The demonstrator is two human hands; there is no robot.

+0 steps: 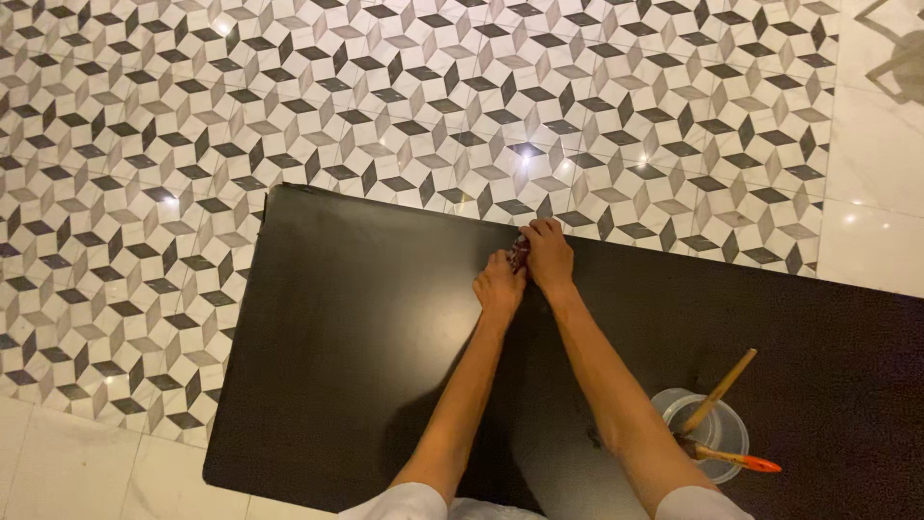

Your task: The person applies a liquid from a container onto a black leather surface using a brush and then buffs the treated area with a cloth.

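I see both hands meeting at the far edge of the black tabletop (366, 318). My left hand (500, 285) and right hand (550, 255) pinch one small reddish object (520, 252) between them, its long axis pointing away from me; both hands are equally near.

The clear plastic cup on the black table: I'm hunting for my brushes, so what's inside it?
Two brushes stand in the clear plastic cup, one wooden-handled, one orange-tipped. Their bristle ends are hidden.
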